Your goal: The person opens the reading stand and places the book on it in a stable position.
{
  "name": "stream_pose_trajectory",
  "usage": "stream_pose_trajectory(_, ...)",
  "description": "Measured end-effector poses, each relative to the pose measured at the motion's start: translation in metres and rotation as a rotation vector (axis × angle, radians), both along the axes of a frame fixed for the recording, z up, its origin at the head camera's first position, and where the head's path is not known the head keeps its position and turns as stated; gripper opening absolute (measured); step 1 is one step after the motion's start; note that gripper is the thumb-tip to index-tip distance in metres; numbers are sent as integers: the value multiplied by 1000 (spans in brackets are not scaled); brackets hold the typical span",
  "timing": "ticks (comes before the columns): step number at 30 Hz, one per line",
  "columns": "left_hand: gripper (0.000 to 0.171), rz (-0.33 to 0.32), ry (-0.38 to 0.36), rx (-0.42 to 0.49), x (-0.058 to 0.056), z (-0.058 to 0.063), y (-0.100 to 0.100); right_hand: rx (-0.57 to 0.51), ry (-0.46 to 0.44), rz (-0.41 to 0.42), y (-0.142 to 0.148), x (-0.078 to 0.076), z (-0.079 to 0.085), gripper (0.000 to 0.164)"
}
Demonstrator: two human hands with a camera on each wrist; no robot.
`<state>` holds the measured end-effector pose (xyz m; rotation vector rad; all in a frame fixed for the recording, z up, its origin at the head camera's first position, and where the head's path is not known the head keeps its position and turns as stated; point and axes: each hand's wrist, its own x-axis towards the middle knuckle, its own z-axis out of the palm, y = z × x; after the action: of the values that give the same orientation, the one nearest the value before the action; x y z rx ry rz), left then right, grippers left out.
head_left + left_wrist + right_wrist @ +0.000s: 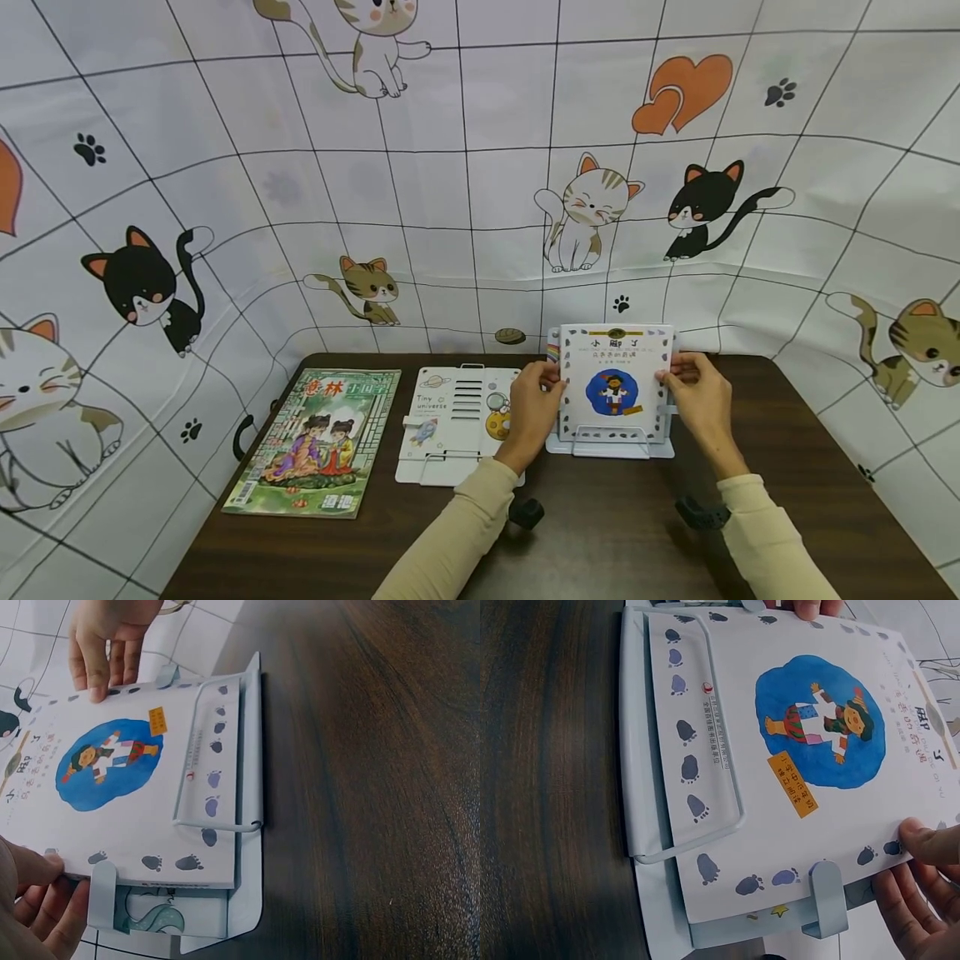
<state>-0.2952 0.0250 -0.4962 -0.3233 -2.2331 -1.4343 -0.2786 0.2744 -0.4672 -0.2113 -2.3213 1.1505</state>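
Note:
A white picture book (617, 350) with a blue round picture and footprints round its border leans upright on a pale book stand (663, 451). My left hand (536, 408) holds the book's left edge, thumb at the cover's edge and fingers behind. On the opposite edge, my right hand (701, 404) pinches the book with its thumb on the cover (930, 841). A wire bar (731, 795) of the stand crosses the lower cover. Side clips (103, 896) show at the book's edges. Most of the stand's back plate is hidden behind the book.
Left of the book lies a second white stand (431, 429) printed "Tiny universe", partly covered by my left forearm. Farther left is a green illustrated magazine (318, 450). The dark wooden table (600, 533) meets a cat-print cloth (480, 192) at its back.

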Motion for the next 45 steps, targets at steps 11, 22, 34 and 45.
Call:
stream_pose_trajectory(11,17,-7,16,32,-2,-2,-1,2,-5,22,3,-2,0,28)
stream_pose_trajectory(22,18,-27,-30,12,-4,-1,0,22,-14,26,6,-2,-2,28)
stream_pose_trajectory(34,17,-76,-73,19,1,2,-29,-72,183,-40,-15,14,0,19)
stream_pose_trajectory(45,7,-71,-107,-3,11,6,-97,-121,143,217,-69,33,-8,12)
